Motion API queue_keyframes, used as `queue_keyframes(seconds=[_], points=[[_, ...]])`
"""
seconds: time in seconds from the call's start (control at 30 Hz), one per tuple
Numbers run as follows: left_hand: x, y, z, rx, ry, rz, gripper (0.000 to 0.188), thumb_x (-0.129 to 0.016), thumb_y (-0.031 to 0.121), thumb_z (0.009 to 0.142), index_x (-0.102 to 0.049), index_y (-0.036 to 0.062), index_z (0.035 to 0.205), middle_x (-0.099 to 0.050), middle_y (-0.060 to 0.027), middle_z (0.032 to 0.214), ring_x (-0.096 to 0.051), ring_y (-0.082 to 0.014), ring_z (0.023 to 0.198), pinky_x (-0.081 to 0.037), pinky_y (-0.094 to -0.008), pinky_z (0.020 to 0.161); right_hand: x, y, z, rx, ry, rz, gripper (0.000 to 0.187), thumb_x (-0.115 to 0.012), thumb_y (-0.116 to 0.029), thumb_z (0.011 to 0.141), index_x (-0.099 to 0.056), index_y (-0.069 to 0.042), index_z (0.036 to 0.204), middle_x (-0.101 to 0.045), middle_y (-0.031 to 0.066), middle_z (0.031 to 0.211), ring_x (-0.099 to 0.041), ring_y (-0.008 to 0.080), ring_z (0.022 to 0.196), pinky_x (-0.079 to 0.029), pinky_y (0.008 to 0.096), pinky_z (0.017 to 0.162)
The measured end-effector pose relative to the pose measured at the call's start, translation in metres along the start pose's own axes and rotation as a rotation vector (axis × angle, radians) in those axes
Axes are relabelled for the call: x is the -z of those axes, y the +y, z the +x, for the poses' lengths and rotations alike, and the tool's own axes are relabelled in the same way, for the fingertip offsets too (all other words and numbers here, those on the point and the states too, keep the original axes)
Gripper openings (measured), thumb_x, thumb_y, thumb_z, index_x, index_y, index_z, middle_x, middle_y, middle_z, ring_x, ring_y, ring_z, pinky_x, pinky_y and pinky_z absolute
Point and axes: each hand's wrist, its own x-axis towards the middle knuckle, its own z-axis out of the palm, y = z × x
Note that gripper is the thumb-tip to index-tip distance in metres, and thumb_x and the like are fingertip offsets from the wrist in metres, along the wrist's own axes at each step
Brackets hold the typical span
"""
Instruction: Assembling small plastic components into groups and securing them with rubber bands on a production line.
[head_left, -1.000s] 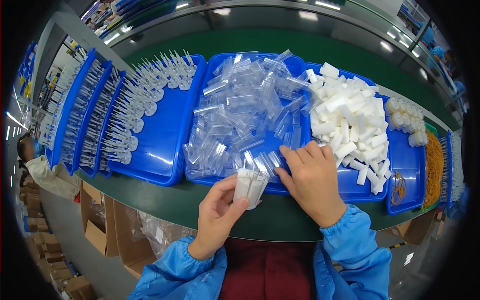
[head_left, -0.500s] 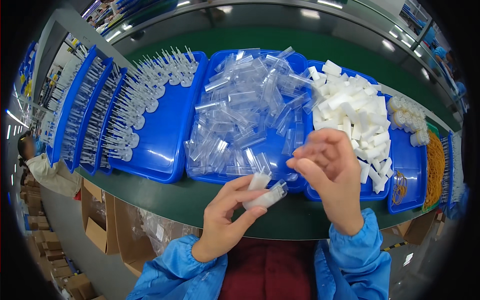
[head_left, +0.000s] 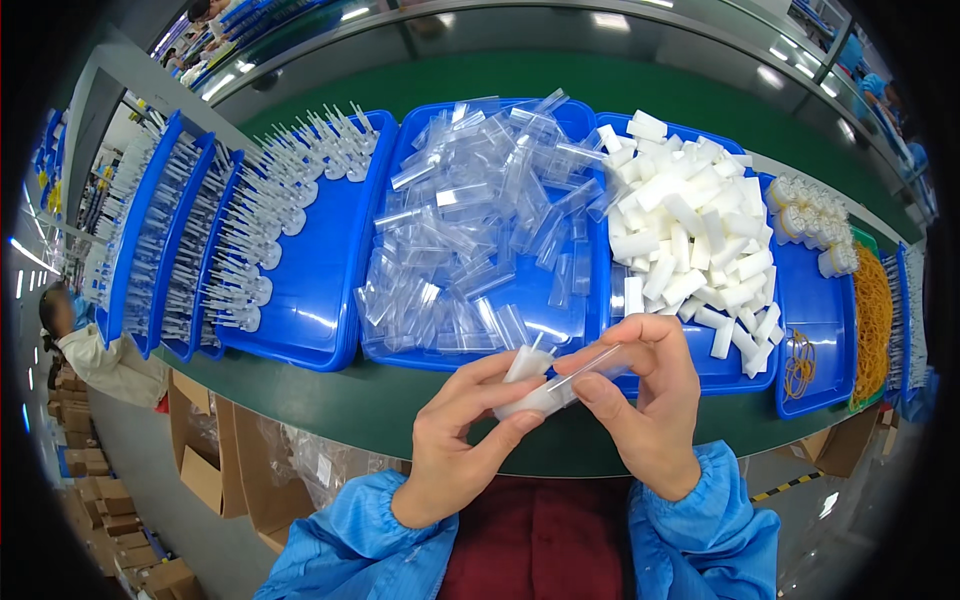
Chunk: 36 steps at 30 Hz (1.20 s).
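Note:
My left hand (head_left: 450, 430) is closed on two white cylindrical pieces (head_left: 527, 365), held side by side between thumb and fingers. A thin stem pokes out of the upper one. At the tip of the lower piece, my right hand (head_left: 650, 405) pinches a clear plastic sleeve (head_left: 597, 363) between thumb and fingers. The sleeve meets that piece's end; how far it goes over it I cannot tell. Both hands are just in front of a blue tray (head_left: 590, 325) heaped with loose clear sleeves (head_left: 480, 200).
A blue tray of white foam-like pieces (head_left: 690, 220) stands to the right. Beyond it, another tray holds ring-shaped rolls (head_left: 815, 225) and rubber bands (head_left: 798, 370). Trays of upright white stemmed parts (head_left: 250, 230) are at the left. Cardboard boxes (head_left: 205, 450) lie below the green table's edge.
My right hand has moved down and left to meet the pieces in my left hand, and now shows a clear sleeve. My left hand keeps its hold.

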Motion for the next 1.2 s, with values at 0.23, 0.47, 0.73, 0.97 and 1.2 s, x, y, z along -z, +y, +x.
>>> queue_keyframes(seconds=[0.23,0.47,0.73,0.97,1.2], points=[[-0.002,0.001,0.0,-0.022,-0.082,0.093,0.028,-0.076,0.001,0.087,-0.073,0.0011,0.115,-0.064,-0.0186,0.129,-0.066,-0.0271,0.115,-0.055,-0.035,0.093,0.005,0.015,-0.005,0.397,0.09,-0.446,0.039,-0.084,-0.008,0.081,-0.058,-0.004,0.109,-0.071,0.0084,0.103,-0.062,0.0192,0.093,-0.048,0.0332,0.084],[-0.003,0.0,0.001,-0.01,-0.047,0.127,0.027,-0.076,0.002,0.088,-0.074,0.0018,0.114,-0.064,-0.0181,0.129,-0.065,-0.0273,0.115,-0.055,-0.0351,0.093,0.014,0.004,0.002,-0.045,0.009,-0.076,0.038,-0.084,-0.007,0.081,-0.058,-0.004,0.109,-0.066,0.0073,0.098,-0.064,0.0175,0.092,-0.049,0.0313,0.083],[-0.01,0.0,0.001,-0.022,-0.027,0.142,0.027,-0.078,0.001,0.085,-0.074,0.0018,0.112,-0.066,-0.0179,0.126,-0.067,-0.0272,0.112,-0.055,-0.0351,0.092,0.009,0.015,-0.007,0.038,0.094,-0.153,0.041,-0.084,-0.008,0.081,-0.057,-0.002,0.111,-0.063,0.0094,0.099,-0.067,0.0171,0.092,-0.051,0.0291,0.083],[-0.01,0.002,0.005,-0.047,0.032,0.19,0.023,-0.078,0.0,0.083,-0.074,0.0003,0.106,-0.069,-0.0182,0.12,-0.071,-0.0268,0.102,-0.058,-0.0337,0.085,0.009,0.009,-0.005,-0.042,0.069,-0.065,0.04,-0.085,-0.011,0.081,-0.056,-0.002,0.108,-0.063,0.0088,0.099,-0.067,0.0174,0.091,-0.052,0.0294,0.082],[-0.012,-0.001,0.004,-0.099,0.004,0.255,0.023,-0.078,0.0,0.084,-0.073,-0.0011,0.106,-0.068,-0.0196,0.12,-0.071,-0.0288,0.103,-0.058,-0.0346,0.085,-0.002,0.025,-0.019,0.069,0.169,-0.19,0.038,-0.087,-0.011,0.078,-0.059,-0.005,0.103,-0.064,0.0082,0.103,-0.059,0.0184,0.093,-0.048,0.0308,0.083]])
